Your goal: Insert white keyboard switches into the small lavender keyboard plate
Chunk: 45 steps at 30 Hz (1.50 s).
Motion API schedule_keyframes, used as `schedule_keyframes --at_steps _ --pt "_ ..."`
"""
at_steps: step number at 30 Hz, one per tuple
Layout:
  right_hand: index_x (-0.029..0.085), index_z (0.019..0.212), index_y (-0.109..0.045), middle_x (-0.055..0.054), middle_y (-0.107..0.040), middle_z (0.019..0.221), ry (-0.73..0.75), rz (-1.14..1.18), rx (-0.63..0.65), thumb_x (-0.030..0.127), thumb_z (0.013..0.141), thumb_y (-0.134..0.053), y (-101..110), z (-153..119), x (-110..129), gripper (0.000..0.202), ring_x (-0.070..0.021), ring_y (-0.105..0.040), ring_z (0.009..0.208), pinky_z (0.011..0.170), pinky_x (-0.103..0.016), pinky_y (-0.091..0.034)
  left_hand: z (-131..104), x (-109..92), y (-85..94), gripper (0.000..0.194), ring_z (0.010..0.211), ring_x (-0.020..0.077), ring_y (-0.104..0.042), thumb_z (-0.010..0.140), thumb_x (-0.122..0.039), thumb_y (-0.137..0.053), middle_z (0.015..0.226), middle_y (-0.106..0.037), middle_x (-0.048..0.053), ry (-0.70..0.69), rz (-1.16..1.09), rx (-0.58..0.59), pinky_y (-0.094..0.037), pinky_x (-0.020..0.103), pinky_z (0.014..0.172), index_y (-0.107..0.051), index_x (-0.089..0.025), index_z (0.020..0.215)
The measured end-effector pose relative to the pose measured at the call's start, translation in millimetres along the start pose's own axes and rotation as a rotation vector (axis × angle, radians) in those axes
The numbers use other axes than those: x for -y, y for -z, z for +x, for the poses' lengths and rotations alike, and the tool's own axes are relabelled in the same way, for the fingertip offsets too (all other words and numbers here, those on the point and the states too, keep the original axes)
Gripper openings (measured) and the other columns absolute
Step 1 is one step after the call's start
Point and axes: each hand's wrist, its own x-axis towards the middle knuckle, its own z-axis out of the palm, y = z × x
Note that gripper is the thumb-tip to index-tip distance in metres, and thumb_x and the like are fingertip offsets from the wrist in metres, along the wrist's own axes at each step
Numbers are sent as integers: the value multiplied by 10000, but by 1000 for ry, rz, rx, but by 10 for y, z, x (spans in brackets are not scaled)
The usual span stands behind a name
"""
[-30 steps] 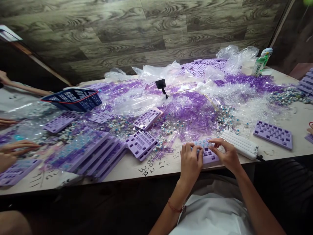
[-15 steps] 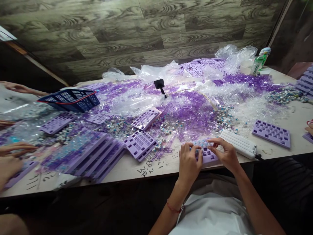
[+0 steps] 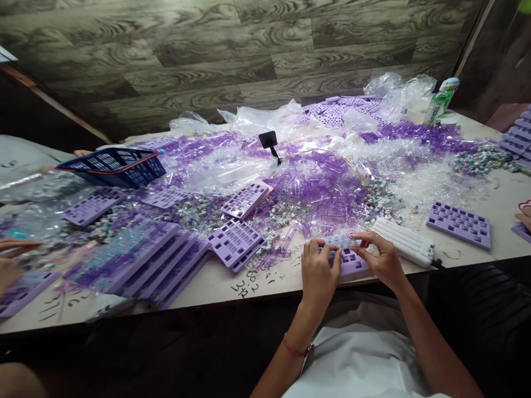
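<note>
A light purple keyboard plate (image 3: 352,264) lies at the table's front edge, with small clear-blue pieces set in its upper left part. Over its left side is my left hand (image 3: 321,271), fingers bent and closed; what they hold, if anything, is hidden. My right hand (image 3: 381,257) is at the plate's upper right, thumb and forefinger brought together over the plate, and anything between them is too small to make out. Just behind my right hand sits a white bar-shaped device (image 3: 404,242). Loose switches (image 3: 286,213) and purple clear strips (image 3: 327,190) are heaped behind the plate.
Stacked purple plates (image 3: 145,265) stand left on the table (image 3: 215,296). More plates (image 3: 235,243) lie nearer the centre. Another plate (image 3: 458,224) is at right. A blue basket (image 3: 118,166) and a black stand (image 3: 269,141) stand farther back. Other people's hands (image 3: 10,271) show at both edges.
The view has shifted slightly. My left fingers have drawn closer together over the plate, while my right hand stays nearly in place. At far left, another person's hands have moved left.
</note>
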Motion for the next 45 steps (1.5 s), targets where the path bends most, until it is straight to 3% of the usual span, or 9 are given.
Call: schedule_keyframes --at_steps 9,16,23,33,45 --pt "259 1119 -760 -59 -746 989 9 4 15 379 942 -697 2 -6 -45 222 -186 -655 795 778 -353 -575 -9 8 2 84 1017 267 -530 974 -233 -594 999 -540 84 -28 6 51 -503 433 914 -663 -189 956" --pt "307 1173 -770 -60 -738 1076 52 -16 22 315 944 -698 -11 -13 -106 240 -229 -688 1025 891 -375 -594 15 53 94 151 1026 240 -550 1002 -217 -543 1032 -555 78 -31 -122 59 -509 418 941 -670 -196 1082" --pt "289 1167 -765 -56 -733 1068 68 -26 -17 301 952 -695 -23 -16 -87 226 -219 -678 1023 900 -374 -583 8 65 94 118 1051 264 -547 923 -181 -661 1056 -553 80 -89 -103 83 -517 451 923 -684 -205 1036" --pt "258 1047 -778 -44 -783 985 217 -192 119 231 912 -745 -103 60 -115 142 -226 -689 934 874 -402 -560 -27 163 157 190 1098 243 -538 899 -115 -638 1065 -605 71 -223 -212 -23 -494 410 987 -615 -202 1067" --pt "265 1029 -771 -28 -783 953 297 -357 209 165 896 -751 -47 113 -88 168 -208 -664 886 846 -383 -508 -78 163 109 252 1188 261 -546 906 -130 -613 1134 -660 76 -230 -174 0 -478 450 1041 -634 -226 1138"
